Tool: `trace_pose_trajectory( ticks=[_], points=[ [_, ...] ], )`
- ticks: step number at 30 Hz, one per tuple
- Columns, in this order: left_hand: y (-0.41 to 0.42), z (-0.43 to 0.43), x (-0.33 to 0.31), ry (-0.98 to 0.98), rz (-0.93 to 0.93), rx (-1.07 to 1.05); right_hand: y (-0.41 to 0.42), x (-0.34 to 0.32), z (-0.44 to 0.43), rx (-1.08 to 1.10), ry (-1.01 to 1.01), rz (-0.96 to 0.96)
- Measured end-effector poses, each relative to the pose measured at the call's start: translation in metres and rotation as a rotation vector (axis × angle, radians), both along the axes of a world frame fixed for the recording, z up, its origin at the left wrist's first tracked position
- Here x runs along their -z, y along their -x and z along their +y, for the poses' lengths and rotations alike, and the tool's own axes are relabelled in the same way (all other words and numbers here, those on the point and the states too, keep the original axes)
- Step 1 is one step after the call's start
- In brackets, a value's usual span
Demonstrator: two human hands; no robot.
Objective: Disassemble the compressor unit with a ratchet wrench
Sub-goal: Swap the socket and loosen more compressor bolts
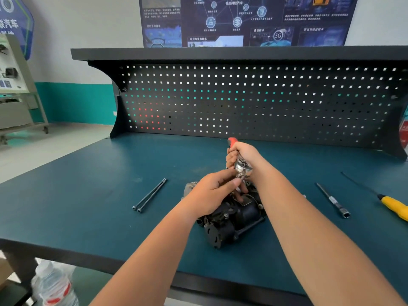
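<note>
A black compressor unit (231, 219) lies on the blue-green bench top (88, 206), in the middle. My right hand (242, 153) grips the red handle of a ratchet wrench (242, 167), whose chrome head stands over the top of the unit. My left hand (213, 191) pinches the wrench's shaft just under the chrome head, right above the compressor. The socket end and the bolt under it are hidden by my fingers.
Two long dark bolts (150, 195) lie side by side left of the unit. To the right lie a socket extension bar (333, 200) and a yellow-handled screwdriver (393, 206). A black pegboard (254, 102) closes the bench's back. Water bottles (53, 283) stand on the floor, lower left.
</note>
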State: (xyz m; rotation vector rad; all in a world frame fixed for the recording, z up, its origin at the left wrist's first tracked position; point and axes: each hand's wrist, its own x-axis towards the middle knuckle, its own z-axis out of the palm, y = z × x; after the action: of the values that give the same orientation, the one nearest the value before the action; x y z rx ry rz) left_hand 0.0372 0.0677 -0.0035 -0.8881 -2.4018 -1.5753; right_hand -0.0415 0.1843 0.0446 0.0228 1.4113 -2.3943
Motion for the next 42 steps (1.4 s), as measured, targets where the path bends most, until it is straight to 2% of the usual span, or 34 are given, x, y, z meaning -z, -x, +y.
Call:
trace_pose_trajectory(
  ticks=[2,6,9,11,14,17,21,23,26,29,31,34,39,42],
  points=[
    [0.000,0.000,0.000,-0.024,0.009,-0.013,-0.005,0.005,0.002,0.084,0.100,0.002],
    [-0.001,0.002,0.001,-0.074,0.020,-0.047,-0.045,0.022,0.021,0.429,0.455,0.055],
    [0.002,0.002,0.003,-0.011,0.057,-0.071,-0.100,0.049,0.030,0.651,0.780,0.106],
    [0.003,0.001,0.004,0.000,0.049,-0.071,-0.131,0.070,0.021,0.714,0.877,0.142],
    [0.003,0.001,0.004,-0.023,0.039,-0.054,-0.142,0.081,0.009,0.771,0.892,0.138],
    [0.001,0.001,0.005,-0.050,0.031,-0.046,-0.116,0.066,0.019,0.816,0.880,0.083],
    [-0.001,0.000,0.005,-0.068,-0.008,-0.006,-0.057,0.036,0.029,0.747,0.603,0.023],
    [-0.004,0.002,0.003,-0.081,-0.027,0.040,-0.031,0.018,0.020,0.613,0.386,0.034],
    [-0.007,0.003,0.000,-0.111,-0.056,0.077,-0.005,-0.004,-0.002,0.226,0.021,0.083],
    [-0.004,0.001,0.002,-0.123,-0.056,0.066,0.004,-0.008,-0.016,-0.136,-0.050,0.026],
    [-0.004,0.000,0.003,-0.141,-0.057,0.057,0.005,-0.004,-0.017,-0.180,-0.009,0.017],
    [-0.003,0.000,0.004,-0.120,-0.019,0.014,0.000,0.001,-0.010,0.002,0.180,0.010],
    [0.000,0.001,0.003,-0.072,0.044,-0.059,-0.053,0.025,0.021,0.651,0.538,0.012],
    [-0.001,0.001,0.002,0.043,0.083,-0.087,-0.112,0.056,0.026,0.761,0.680,0.058]
  ],
)
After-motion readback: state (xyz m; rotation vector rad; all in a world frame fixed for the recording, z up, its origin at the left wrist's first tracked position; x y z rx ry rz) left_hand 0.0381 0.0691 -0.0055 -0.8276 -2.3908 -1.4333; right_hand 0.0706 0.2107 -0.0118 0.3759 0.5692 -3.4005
